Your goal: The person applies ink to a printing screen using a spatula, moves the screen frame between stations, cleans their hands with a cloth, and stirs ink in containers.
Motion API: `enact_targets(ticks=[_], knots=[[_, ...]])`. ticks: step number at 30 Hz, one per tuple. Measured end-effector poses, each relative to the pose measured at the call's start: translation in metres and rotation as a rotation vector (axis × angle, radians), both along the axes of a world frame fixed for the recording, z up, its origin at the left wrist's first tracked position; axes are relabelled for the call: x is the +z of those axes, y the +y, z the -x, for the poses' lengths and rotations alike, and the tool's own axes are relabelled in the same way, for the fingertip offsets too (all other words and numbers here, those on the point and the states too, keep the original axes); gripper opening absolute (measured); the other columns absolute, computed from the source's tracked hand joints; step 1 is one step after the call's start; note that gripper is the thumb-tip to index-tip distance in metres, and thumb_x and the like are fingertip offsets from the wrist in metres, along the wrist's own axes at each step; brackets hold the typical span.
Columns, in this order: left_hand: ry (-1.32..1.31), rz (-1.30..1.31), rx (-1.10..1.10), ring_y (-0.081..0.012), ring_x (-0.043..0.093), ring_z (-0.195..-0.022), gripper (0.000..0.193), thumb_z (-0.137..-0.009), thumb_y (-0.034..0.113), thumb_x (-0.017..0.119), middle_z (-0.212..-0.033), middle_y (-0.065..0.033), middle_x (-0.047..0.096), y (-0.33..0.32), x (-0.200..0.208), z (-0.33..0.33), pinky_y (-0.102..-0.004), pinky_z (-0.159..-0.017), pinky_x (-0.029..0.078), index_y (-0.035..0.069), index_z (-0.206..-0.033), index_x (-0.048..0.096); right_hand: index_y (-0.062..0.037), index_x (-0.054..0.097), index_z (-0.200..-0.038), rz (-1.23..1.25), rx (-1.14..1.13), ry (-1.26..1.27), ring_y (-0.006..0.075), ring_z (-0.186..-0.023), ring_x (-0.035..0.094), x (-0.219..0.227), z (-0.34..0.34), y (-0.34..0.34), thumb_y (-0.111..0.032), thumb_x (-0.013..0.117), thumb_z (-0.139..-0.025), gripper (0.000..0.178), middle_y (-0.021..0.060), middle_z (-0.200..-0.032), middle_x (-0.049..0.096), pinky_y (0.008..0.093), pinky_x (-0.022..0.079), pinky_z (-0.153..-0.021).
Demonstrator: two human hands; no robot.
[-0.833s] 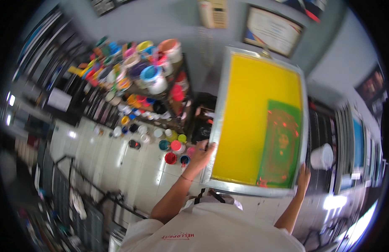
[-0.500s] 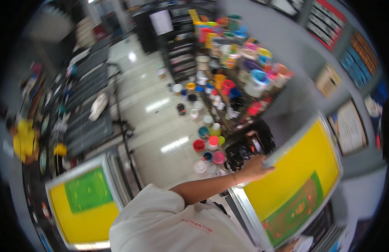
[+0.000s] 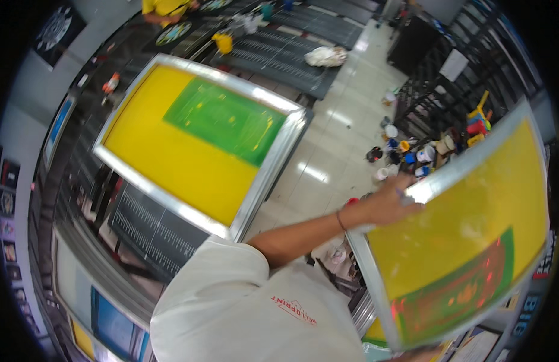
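The left hand (image 3: 391, 205) grasps the aluminium-framed yellow printing screen (image 3: 466, 235), lifted beside the paint pots (image 3: 406, 154). Right grip hidden; I cannot tell. Screen not yet set down.

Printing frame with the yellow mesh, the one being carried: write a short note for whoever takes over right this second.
Left hand: fingers closed on the upper left edge of the printing frame, arm stretched out.
Right hand: not in view; it cannot be told whether it holds the frame's lower edge.
Things: the frame is held tilted in the air, its green patch at the lower end. A second frame with a green patch lies over the dark tables on the left. Paint pots stand on the floor beyond the hand.
Done: the frame is up and off every surface.
Left: it has not been set down anywhere.
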State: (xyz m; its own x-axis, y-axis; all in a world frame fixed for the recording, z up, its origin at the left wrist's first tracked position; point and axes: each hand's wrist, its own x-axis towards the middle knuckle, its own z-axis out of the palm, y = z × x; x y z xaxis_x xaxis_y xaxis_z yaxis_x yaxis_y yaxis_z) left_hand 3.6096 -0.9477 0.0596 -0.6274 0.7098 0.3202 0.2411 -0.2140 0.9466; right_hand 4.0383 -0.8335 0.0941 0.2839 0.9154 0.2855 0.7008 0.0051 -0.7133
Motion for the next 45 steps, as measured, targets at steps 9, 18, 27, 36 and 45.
enact_targets(ticks=[9,18,27,36,45], knots=[[-0.225,0.203,0.78,-0.0335,0.053,-0.121,0.054,-0.097,0.032,0.05,-0.129,-0.0255,0.056,-0.295,0.021,0.029,-0.0361,-0.104,0.039,-0.007,-0.133,0.05,0.0003,0.059,-0.131,0.294,0.959,0.517,0.0228,-0.114,0.056,-0.057,0.335,0.099,-0.033,0.045,-0.098,0.049,0.0139,-0.127,0.06,0.0348,0.042,-0.1],[-0.589,0.22,1.341,-0.0266,0.052,-0.12,0.055,-0.096,0.029,0.053,-0.13,-0.0198,0.056,-0.391,-0.057,-0.088,-0.0336,-0.105,0.037,-0.009,-0.135,0.047,0.0085,0.066,-0.109,0.303,1.787,0.094,0.0333,-0.104,0.064,-0.129,0.669,-0.085,-0.036,0.051,-0.093,0.05,0.0246,-0.108,0.069,0.0407,0.045,-0.092],[-0.782,0.129,1.387,-0.0262,0.051,-0.12,0.066,-0.096,0.035,0.054,-0.133,-0.0187,0.052,-0.385,-0.08,-0.094,-0.0354,-0.096,0.042,-0.009,-0.143,0.039,-0.0005,0.07,-0.107,0.212,1.88,-0.058,0.0412,-0.111,0.06,-0.131,0.758,-0.182,-0.046,0.054,-0.086,0.052,0.0233,-0.115,0.067,0.0452,0.044,-0.094],[-0.734,0.178,1.363,-0.0267,0.052,-0.118,0.069,-0.097,0.036,0.053,-0.134,-0.0204,0.05,-0.387,-0.095,-0.081,-0.0384,-0.094,0.046,-0.009,-0.146,0.036,-0.0008,0.066,-0.109,0.286,1.781,0.001,0.0357,-0.101,0.066,-0.153,0.774,-0.177,-0.047,0.06,-0.084,0.053,0.0198,-0.106,0.071,0.0404,0.048,-0.089],[-0.259,0.345,1.54,-0.0237,0.047,-0.114,0.061,-0.099,0.033,0.054,-0.132,-0.0138,0.044,-0.407,-0.064,-0.086,-0.0371,-0.098,0.042,-0.004,-0.144,0.037,-0.0044,0.052,-0.129,0.984,1.665,0.949,0.0246,-0.109,0.062,-0.1,0.671,-0.134,-0.051,0.053,-0.095,0.057,0.0147,-0.126,0.063,0.0374,0.048,-0.087]])
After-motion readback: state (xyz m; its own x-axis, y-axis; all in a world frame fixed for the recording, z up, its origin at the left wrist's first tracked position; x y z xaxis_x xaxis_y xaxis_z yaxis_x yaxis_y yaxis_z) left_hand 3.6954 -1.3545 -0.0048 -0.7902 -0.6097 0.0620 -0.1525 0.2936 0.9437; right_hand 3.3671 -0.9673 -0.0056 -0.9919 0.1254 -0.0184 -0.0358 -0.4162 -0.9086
